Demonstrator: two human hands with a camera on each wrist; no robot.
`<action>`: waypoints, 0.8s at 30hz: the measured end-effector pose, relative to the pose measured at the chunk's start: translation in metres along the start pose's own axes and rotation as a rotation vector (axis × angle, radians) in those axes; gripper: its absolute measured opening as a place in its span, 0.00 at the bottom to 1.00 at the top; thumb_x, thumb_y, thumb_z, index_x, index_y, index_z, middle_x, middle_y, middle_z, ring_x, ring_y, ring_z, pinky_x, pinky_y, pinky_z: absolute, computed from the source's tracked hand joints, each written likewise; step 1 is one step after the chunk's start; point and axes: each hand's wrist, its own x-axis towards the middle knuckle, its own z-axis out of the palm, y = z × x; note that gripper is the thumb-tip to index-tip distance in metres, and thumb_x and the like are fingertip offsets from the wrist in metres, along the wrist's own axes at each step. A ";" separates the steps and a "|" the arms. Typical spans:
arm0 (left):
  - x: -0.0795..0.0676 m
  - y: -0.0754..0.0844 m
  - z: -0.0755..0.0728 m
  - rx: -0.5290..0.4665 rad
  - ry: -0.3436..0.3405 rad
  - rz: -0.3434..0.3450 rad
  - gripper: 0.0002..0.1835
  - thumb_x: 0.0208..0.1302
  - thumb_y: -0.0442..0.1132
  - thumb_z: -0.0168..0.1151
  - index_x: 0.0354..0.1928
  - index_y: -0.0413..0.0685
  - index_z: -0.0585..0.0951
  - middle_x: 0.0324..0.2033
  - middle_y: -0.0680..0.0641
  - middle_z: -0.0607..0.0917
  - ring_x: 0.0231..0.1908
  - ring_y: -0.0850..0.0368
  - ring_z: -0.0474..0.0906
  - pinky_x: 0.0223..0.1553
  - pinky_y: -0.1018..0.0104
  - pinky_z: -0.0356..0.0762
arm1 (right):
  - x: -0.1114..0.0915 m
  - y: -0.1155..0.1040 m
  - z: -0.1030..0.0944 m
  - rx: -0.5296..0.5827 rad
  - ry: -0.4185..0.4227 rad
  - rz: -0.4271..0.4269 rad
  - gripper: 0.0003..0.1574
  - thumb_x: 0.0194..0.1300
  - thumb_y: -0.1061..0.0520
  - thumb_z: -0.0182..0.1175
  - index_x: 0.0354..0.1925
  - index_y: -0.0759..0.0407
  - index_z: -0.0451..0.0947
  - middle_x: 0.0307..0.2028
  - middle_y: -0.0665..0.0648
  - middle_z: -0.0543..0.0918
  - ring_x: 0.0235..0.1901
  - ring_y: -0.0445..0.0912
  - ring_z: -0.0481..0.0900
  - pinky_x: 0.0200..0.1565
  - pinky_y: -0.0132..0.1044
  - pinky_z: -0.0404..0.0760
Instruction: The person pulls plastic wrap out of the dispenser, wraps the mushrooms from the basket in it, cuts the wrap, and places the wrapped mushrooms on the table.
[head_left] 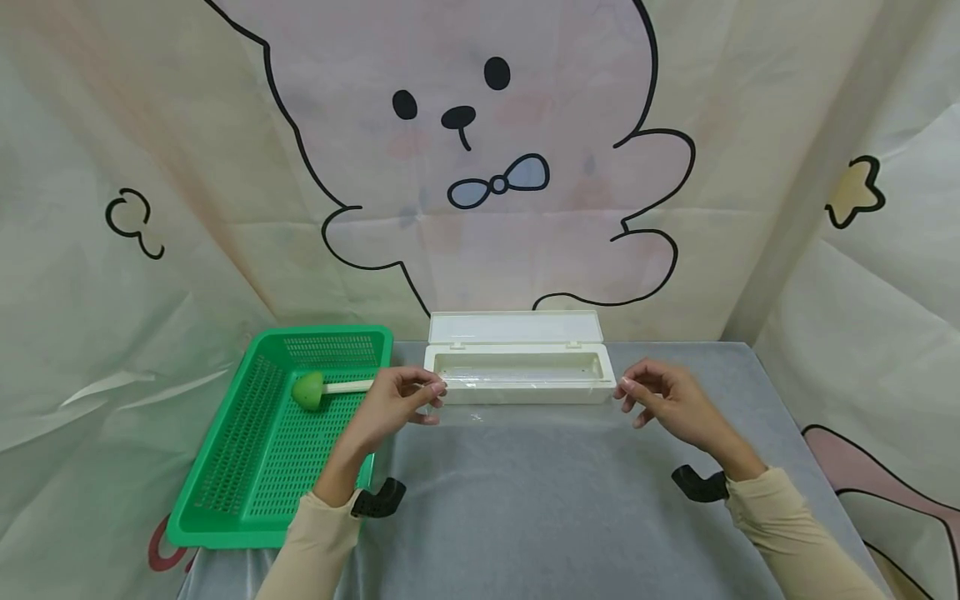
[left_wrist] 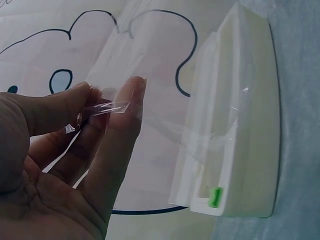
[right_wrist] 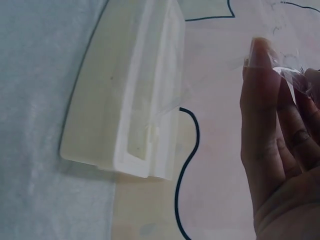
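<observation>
A sheet of clear cling film (head_left: pixel 480 417) stretches between the two hands, faint against the grey cloth. My left hand (head_left: pixel 396 400) pinches one edge of it at the left end of a long white box (head_left: pixel 525 393). At the box's right end, my right hand (head_left: pixel 667 400) grips the other side, thumb against fingers. Bunched film (left_wrist: pixel 117 107) shows at the left fingertips in the left wrist view. The right wrist view has film (right_wrist: pixel 289 73) gathered at the right fingertips. The box's hinged lid (head_left: pixel 515 327) stands raised at the back, and its long hollow faces up.
To the left stands a green plastic basket (head_left: pixel 217 433) with slotted walls. Inside lies a tool with a green domed head (head_left: pixel 307 391) and white handle, partly hidden by the left hand. Grey cloth (head_left: pixel 540 508) covers the table; a printed curtain (head_left: pixel 750 100) hangs behind.
</observation>
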 end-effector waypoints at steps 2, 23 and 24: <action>0.000 -0.005 0.001 -0.003 0.004 -0.008 0.08 0.73 0.30 0.60 0.48 0.31 0.84 0.39 0.41 0.86 0.40 0.48 0.85 0.38 0.52 0.87 | -0.001 0.005 0.003 0.004 -0.002 0.017 0.08 0.77 0.63 0.55 0.44 0.69 0.78 0.37 0.59 0.85 0.32 0.52 0.84 0.26 0.44 0.86; -0.002 -0.060 0.019 0.039 0.022 -0.054 0.08 0.72 0.30 0.62 0.45 0.29 0.83 0.35 0.43 0.87 0.40 0.41 0.85 0.41 0.56 0.86 | -0.019 0.063 0.032 0.109 0.021 0.164 0.11 0.76 0.62 0.58 0.43 0.73 0.78 0.37 0.71 0.84 0.32 0.48 0.86 0.33 0.43 0.87; -0.002 -0.061 0.019 0.050 0.022 -0.046 0.08 0.72 0.30 0.62 0.45 0.28 0.83 0.35 0.42 0.87 0.39 0.41 0.85 0.41 0.56 0.86 | -0.020 0.064 0.033 0.115 0.021 0.164 0.11 0.75 0.63 0.58 0.43 0.74 0.78 0.38 0.72 0.84 0.33 0.48 0.86 0.35 0.42 0.87</action>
